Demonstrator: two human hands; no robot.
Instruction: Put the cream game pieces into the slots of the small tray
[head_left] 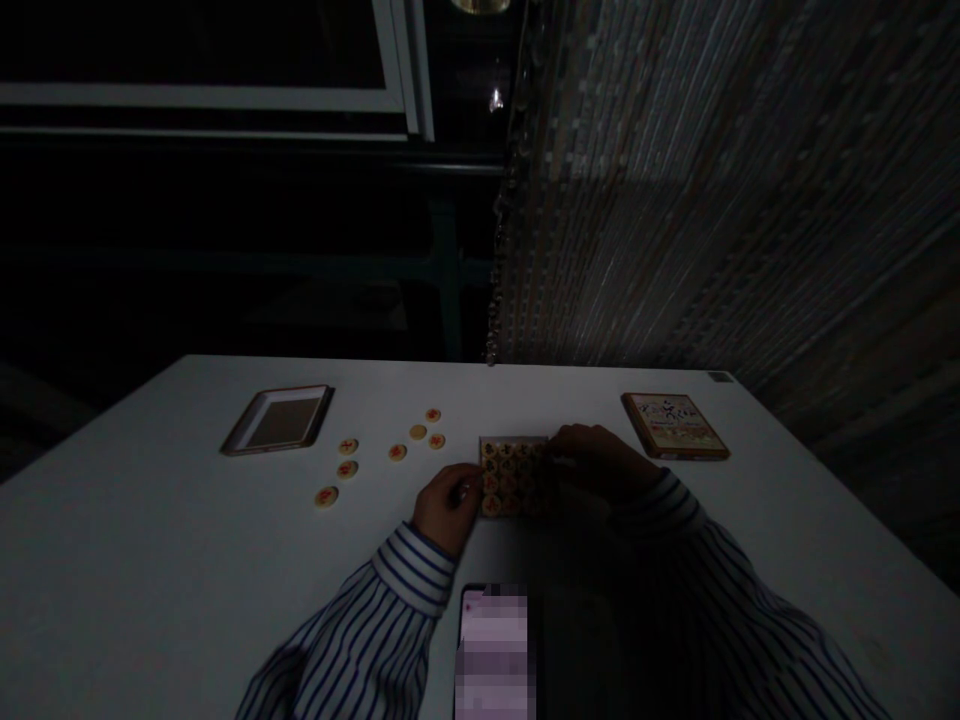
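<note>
A small tray (517, 438) on the white table holds rows of round xiangqi pieces (508, 478), dark-marked ones in the far rows and red-marked ones in the near rows. My left hand (448, 505) is closed at the tray's left side, with thumb and forefinger pinched on its edge. At the far right corner, the curled fingers of my right hand (596, 458) touch the tray or a piece; deep shadow hides what they hold. Left of the tray lie several loose xiangqi pieces (347, 469), most showing red characters and one showing a plain face.
A shallow open box part (321, 418) lies at the table's far left. A printed box lid (675, 425) is at the right. A phone (493, 650) lies at the near edge of the white table (187, 560). Behind hangs a string curtain (637, 200). The room is dim.
</note>
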